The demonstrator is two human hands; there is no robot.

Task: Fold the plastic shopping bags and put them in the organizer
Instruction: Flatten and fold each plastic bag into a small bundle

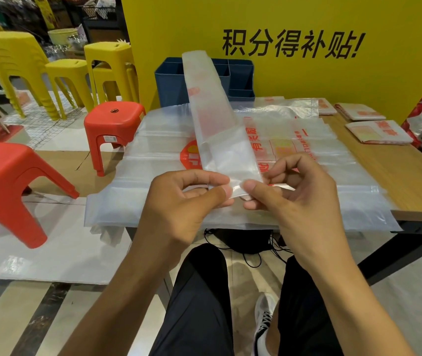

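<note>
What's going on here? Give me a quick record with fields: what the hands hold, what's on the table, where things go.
held item: long folded strip of plastic bag
left hand: pinches the strip's near end
right hand: pinches the same end
underneath: flat bags spread on the wooden table
already folded: small squares at the table's right
organizer: blue, divided, at the table's far edge

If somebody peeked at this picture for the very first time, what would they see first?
Probably the two hands in the middle: the left hand and right hand pinch the near end of a long folded plastic bag that stretches away over the table. Behind it stands a big yellow sign with black writing and a blue organizer. On the left, bright red stools and yellow stools stand on the floor.
</note>
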